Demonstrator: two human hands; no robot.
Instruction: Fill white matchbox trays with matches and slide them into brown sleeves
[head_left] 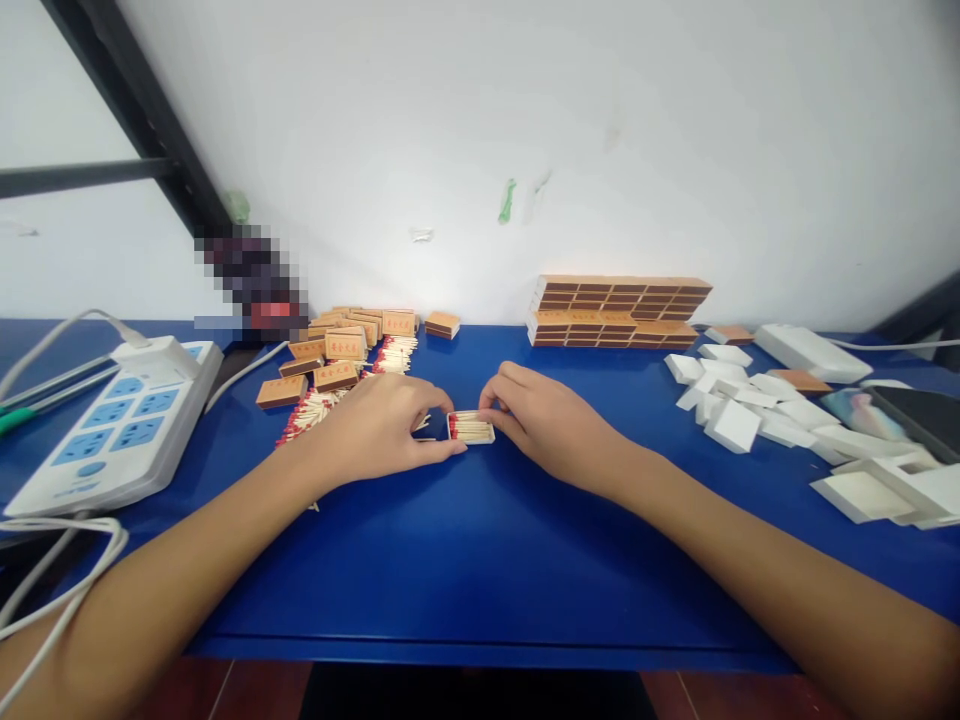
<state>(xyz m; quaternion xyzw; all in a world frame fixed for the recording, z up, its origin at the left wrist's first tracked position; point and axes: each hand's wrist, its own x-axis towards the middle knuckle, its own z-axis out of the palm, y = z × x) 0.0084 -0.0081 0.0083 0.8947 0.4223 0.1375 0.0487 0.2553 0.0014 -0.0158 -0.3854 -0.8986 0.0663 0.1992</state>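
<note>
A small white matchbox tray [481,438] filled with red-tipped matches [469,428] sits between my hands over the blue desk. My left hand [382,425] curls round its left end, thumb at the near corner and index finger at the far one. At the tray's far right corner, the thumb and fingers of my right hand [529,405] are pinched together; whether they also grip a match is hidden. Loose matches [304,415] lie in a heap behind and left of my left hand, which partly covers them. More matches [395,353] lie farther back.
Closed matchboxes [345,345] are piled at the back left, with a single matchbox [442,324] beside them. Stacked matchboxes [615,312] stand against the wall. White empty trays [733,425] are heaped at right, near a phone [919,415]. A power strip [112,430] with cables lies left.
</note>
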